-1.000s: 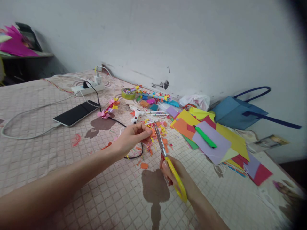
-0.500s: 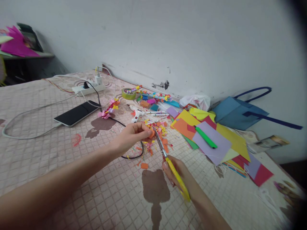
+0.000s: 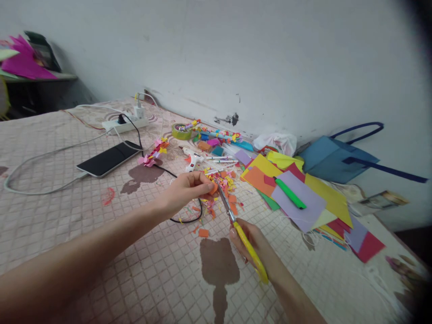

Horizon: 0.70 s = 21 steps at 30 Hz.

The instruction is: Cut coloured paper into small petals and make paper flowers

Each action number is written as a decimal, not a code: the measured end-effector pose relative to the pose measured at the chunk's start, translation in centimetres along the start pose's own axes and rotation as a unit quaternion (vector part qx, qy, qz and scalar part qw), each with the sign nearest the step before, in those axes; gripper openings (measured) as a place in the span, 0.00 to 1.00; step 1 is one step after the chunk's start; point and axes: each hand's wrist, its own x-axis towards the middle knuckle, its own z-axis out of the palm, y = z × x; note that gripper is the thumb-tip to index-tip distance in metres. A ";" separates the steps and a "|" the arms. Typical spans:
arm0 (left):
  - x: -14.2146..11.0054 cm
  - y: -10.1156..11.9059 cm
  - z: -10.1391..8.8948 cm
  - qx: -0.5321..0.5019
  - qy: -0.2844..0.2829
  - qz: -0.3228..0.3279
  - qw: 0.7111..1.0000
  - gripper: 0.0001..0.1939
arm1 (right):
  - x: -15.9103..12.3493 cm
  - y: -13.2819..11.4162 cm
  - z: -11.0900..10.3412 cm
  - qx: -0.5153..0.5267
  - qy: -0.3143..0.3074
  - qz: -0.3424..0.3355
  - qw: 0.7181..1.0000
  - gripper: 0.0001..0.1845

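My left hand pinches a small piece of orange paper between thumb and fingers. My right hand is closed round the yellow handles of a pair of scissors. The blades point up and away, their tips right beside the orange piece; whether they touch it I cannot tell. Beneath and behind the blades lie many coloured paper scraps. A loose orange rectangle rests on the patterned cloth nearer to me. The fingers of my right hand are partly hidden by the handle.
A white glue gun lies behind my left hand, its black cord looping under that wrist. Coloured sheets with a green marker are on the right, a blue bag behind them. Left are a phone and a power strip.
The scissors' handles have swung slightly to the right and drawn together, with the blades closing beside the orange piece. My left hand has barely moved, and the orange piece shows more clearly.
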 end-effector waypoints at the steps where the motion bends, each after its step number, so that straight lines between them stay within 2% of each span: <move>1: 0.0 0.0 0.0 0.000 -0.001 0.000 1.000 0.09 | 0.0 -0.1 0.0 0.000 0.001 0.001 1.000 0.19; 15: 0.1 0.1 -0.1 0.012 -0.004 0.001 1.000 0.08 | 0.0 0.2 0.0 0.050 -0.005 0.015 0.999 0.21; 21: 0.0 -0.2 0.0 0.011 0.019 0.001 1.000 0.08 | 0.4 1.4 0.4 0.081 0.008 0.016 0.997 0.23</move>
